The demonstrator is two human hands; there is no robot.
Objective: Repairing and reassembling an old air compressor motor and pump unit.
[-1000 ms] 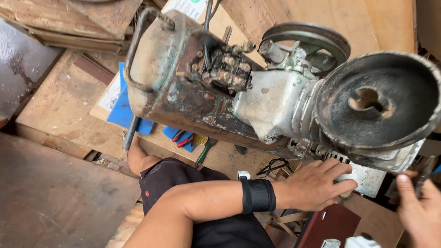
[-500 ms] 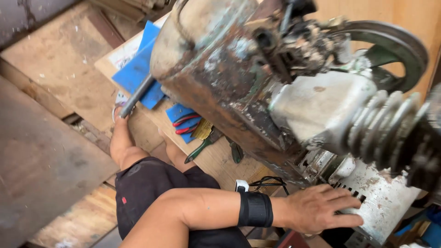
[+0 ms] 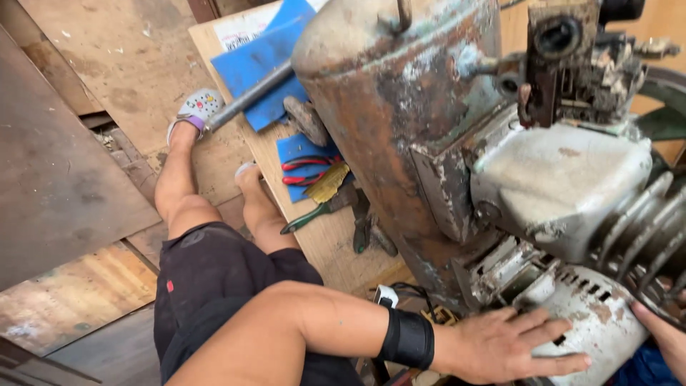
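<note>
Left hand (image 3: 511, 343) is lying flat, fingers spread, palm pressing on the slotted white motor end cover (image 3: 593, 322) at lower right, not gripping anything. Right hand (image 3: 661, 332) is only showing at the right edge, fingertips touching the same cover's rim; can't tell if it's gripping. The rusty compressor tank (image 3: 400, 107) is sitting above and left of both hands, long axis running from upper left down toward the motor at lower right, domed end pointing up-left. Its handle bar (image 3: 246, 96) is sticking out left over the blue sheet (image 3: 254, 61). Red pliers (image 3: 307, 171) and green-handled pliers (image 3: 314, 213) are lying on the plywood board (image 3: 321, 243) beneath the tank.
</note>
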